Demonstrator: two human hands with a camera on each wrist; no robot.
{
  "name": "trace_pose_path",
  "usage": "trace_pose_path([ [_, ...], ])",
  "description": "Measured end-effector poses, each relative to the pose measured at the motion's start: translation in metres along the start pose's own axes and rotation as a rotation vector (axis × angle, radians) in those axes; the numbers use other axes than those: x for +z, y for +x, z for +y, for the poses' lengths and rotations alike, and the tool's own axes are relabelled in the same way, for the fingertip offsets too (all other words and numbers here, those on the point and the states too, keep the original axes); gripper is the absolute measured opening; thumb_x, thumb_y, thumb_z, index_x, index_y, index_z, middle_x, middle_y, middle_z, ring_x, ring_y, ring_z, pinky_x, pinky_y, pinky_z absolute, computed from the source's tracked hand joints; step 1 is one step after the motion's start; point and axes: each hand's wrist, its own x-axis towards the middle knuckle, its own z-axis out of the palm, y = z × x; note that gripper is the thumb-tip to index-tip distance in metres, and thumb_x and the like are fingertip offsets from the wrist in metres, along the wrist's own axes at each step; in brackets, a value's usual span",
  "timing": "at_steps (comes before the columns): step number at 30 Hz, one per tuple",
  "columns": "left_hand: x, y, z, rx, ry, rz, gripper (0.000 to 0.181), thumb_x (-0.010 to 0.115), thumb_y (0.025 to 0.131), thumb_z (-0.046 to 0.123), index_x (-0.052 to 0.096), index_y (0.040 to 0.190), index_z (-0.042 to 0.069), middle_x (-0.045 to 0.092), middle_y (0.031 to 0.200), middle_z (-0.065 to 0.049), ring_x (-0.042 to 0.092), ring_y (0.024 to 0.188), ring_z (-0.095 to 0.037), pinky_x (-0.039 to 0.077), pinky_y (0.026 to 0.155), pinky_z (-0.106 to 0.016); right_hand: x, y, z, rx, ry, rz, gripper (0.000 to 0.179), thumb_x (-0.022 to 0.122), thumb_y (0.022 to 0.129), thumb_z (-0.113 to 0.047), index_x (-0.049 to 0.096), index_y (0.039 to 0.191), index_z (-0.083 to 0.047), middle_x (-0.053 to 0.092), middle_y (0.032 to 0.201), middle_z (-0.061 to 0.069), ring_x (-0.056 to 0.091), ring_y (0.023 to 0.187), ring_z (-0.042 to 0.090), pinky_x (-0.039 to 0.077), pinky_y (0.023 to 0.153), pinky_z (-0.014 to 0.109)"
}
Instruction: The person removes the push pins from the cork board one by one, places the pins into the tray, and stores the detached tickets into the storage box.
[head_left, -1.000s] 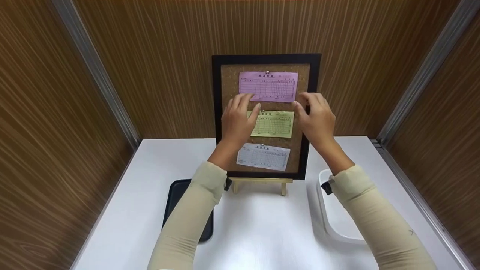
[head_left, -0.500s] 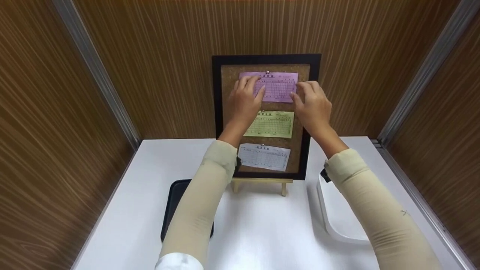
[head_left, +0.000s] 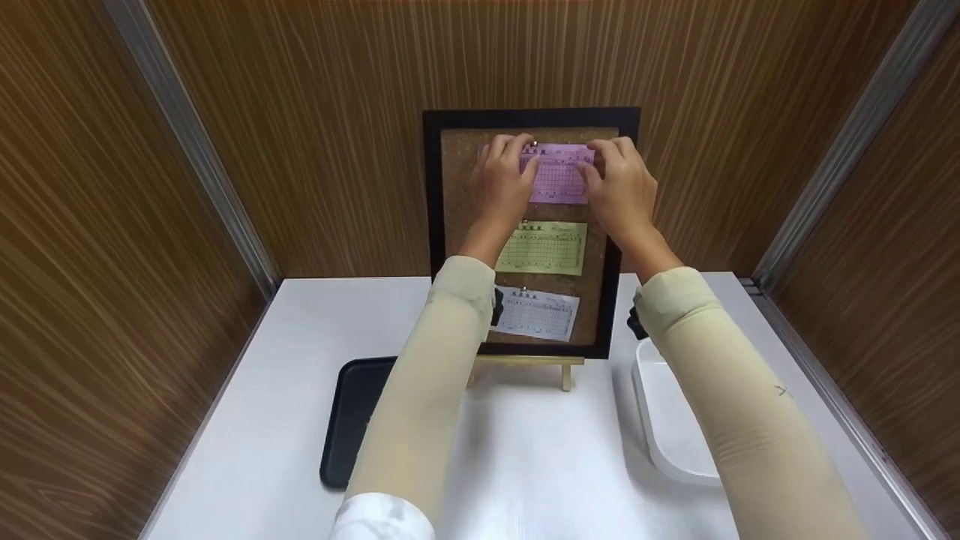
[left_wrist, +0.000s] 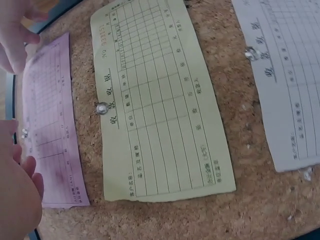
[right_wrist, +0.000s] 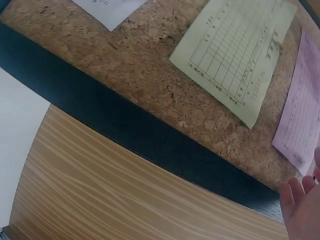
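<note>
A pink receipt slip (head_left: 561,184) hangs at the top of a black-framed cork board (head_left: 456,217). A clear pushpin (left_wrist: 25,133) fixes its upper edge. Over the slip's left part is my left hand (head_left: 501,180), fingers loosely bent, fingertips close to that pin; whether they touch it I cannot tell. My right hand (head_left: 624,191) is at the slip's upper right corner, thumb and fingers apart; contact with the paper is unclear. Below hang a yellow-green slip (left_wrist: 160,110) and a slightly tilted white slip (head_left: 538,315), each pinned at its upper edge.
The board stands on a small wooden easel (head_left: 566,375) on a white table (head_left: 525,465). A black tray (head_left: 352,427) lies at the left, partly behind the left sleeve. At the right is a white tray (head_left: 671,420). Wood-grain panels (head_left: 337,150) enclose the table.
Both hands have moved up the board, from beside the yellow-green slip to the pink slip's top edge. The left hand has also shifted right. The slips remain where they were.
</note>
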Motion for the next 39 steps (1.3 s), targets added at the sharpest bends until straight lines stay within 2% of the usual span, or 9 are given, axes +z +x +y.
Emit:
trace_pose_path([
  [5,0.005,0.005,0.002,-0.029,0.0,0.028,0.026,0.065,0.098,0.036,0.071,0.119,0.023,0.066,0.118,0.006,0.06,0.112,-0.013,0.049,0.087,-0.029,0.001,0.002,0.001,0.032,-0.016,-0.029,0.031,0.063,0.1,-0.03,0.066,0.126,-0.012,0.06,0.118,0.007,0.061,0.104,0.024,0.048,0.084,0.044],
  [13,0.008,0.01,0.003,-0.033,0.027,0.014,0.026,0.064,0.099,0.037,0.07,0.12,0.024,0.065,0.119,0.006,0.059,0.111,-0.013,0.049,0.087,-0.03,0.002,0.004,-0.002,0.054,-0.047,-0.016,0.029,0.064,0.1,-0.032,0.066,0.123,-0.014,0.06,0.114,0.007,0.061,0.102,0.025,0.049,0.083,0.045],
  [19,0.009,0.009,0.004,-0.044,0.019,0.02,0.024,0.065,0.098,0.037,0.072,0.117,0.023,0.065,0.117,0.006,0.058,0.109,-0.013,0.049,0.085,-0.029,0.006,0.006,-0.003,0.059,-0.041,-0.007,0.025,0.065,0.099,-0.029,0.067,0.118,-0.012,0.059,0.111,0.009,0.06,0.099,0.026,0.048,0.081,0.045],
  [27,0.011,0.01,0.007,-0.065,0.011,0.033,0.023,0.066,0.098,0.037,0.072,0.115,0.023,0.066,0.116,0.006,0.059,0.107,-0.013,0.05,0.082,-0.03,0.008,0.008,-0.004,0.073,-0.056,0.001,0.028,0.064,0.099,-0.031,0.065,0.12,-0.013,0.059,0.11,0.009,0.059,0.099,0.026,0.048,0.08,0.046],
  [35,0.016,0.007,0.002,-0.085,0.015,0.048,0.023,0.065,0.098,0.039,0.073,0.114,0.025,0.066,0.115,0.005,0.059,0.109,-0.015,0.051,0.083,-0.032,0.011,0.007,-0.003,0.082,-0.048,-0.021,0.029,0.062,0.101,-0.03,0.063,0.124,-0.013,0.058,0.111,0.009,0.057,0.1,0.025,0.047,0.083,0.045],
  [39,0.015,0.007,0.001,-0.094,0.014,0.046,0.022,0.065,0.098,0.039,0.073,0.113,0.025,0.066,0.115,0.006,0.058,0.108,-0.014,0.052,0.081,-0.032,0.013,0.007,-0.003,0.074,-0.052,-0.014,0.027,0.063,0.1,-0.029,0.064,0.12,-0.011,0.058,0.109,0.009,0.058,0.1,0.026,0.048,0.083,0.045],
])
